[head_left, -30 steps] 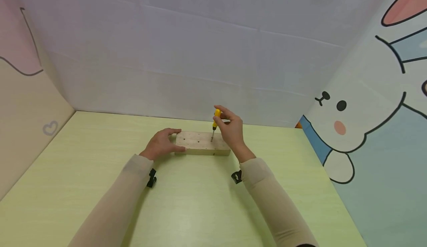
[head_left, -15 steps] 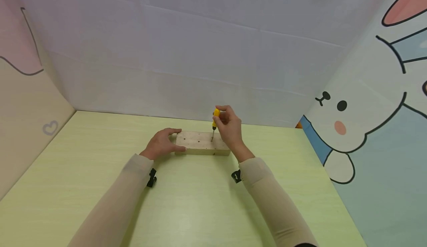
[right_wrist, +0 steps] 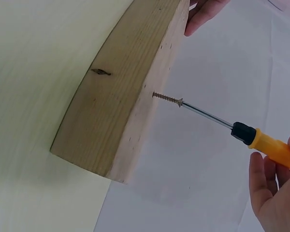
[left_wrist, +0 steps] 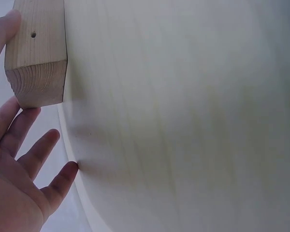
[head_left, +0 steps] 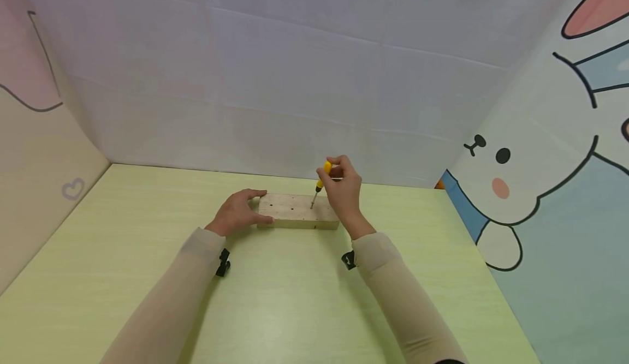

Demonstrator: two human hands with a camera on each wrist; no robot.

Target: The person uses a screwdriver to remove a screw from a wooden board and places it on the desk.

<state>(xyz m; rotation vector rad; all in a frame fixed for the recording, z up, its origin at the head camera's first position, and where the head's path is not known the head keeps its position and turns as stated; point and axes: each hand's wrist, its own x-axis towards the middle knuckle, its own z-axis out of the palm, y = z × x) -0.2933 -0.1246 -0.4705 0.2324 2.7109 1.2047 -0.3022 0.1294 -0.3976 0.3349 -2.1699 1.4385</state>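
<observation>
A pale wooden block (head_left: 282, 203) with several small holes in its top lies flat on the table. My left hand (head_left: 238, 211) grips its left end, thumb on the near side and fingers at the far side. In the left wrist view, two fingers reach the block's end while the others spread over the table. My right hand (head_left: 343, 192) holds a yellow and black screwdriver (head_left: 322, 177) by its handle, tilted to the right. Its tip meets the head of a screw (right_wrist: 168, 99), which stands partly out of a hole in the block, threads showing.
The light green table (head_left: 275, 298) ends at a white sheet wall (head_left: 295, 80) close behind the block. A printed wall with a cartoon rabbit (head_left: 516, 189) borders the right side, a beige and pink one the left.
The screwdriver's handle has tipped to the right, and my right hand has shifted slightly right with it. My left hand and the block have stayed in place.
</observation>
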